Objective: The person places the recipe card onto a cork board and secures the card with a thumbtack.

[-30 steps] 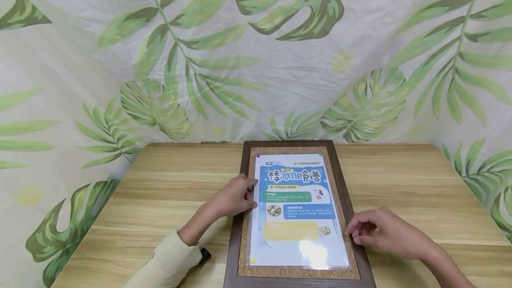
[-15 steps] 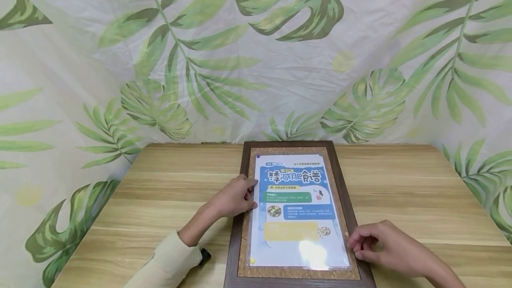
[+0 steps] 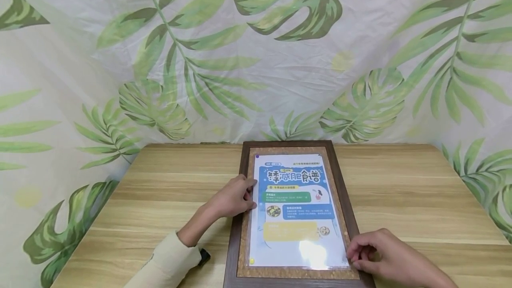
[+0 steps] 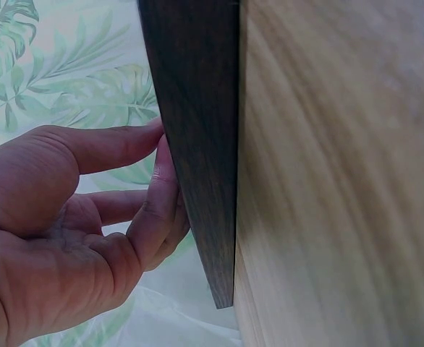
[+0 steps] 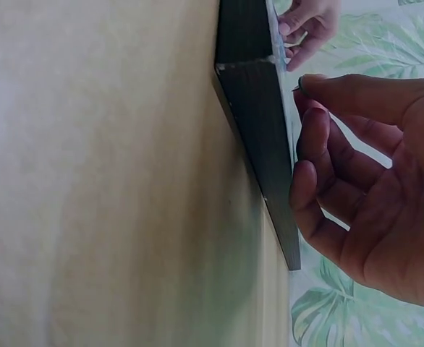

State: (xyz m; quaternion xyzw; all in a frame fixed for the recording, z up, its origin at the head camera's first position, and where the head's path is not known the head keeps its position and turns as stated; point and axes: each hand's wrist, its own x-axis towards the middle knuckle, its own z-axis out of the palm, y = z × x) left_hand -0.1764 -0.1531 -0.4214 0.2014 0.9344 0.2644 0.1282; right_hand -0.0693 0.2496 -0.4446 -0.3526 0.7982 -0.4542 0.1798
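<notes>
A printed poster (image 3: 296,252) in a clear cover lies on a cork board (image 3: 296,273) with a dark wooden frame (image 3: 344,190). A purple thumbtack (image 3: 258,156) marks its top left corner and a yellow thumbtack (image 3: 252,261) its bottom left. My left hand (image 3: 232,197) rests thumb and fingertips on the poster's left edge, with space under the palm. My right hand (image 3: 384,252) hovers at the lower right corner of the poster. Between its thumb and index finger it pinches a small thumbtack (image 5: 297,87), its point showing; the other fingers are bent loosely.
The board lies on a wood-grain table (image 3: 180,172), its far end close to a leaf-print cloth (image 3: 292,79). A black object (image 3: 204,257) sits by the left sleeve (image 3: 172,257).
My right hand has moved down along the frame's right side toward the poster's lower right corner, still pinching the thumbtack. My left hand has stayed on the left edge.
</notes>
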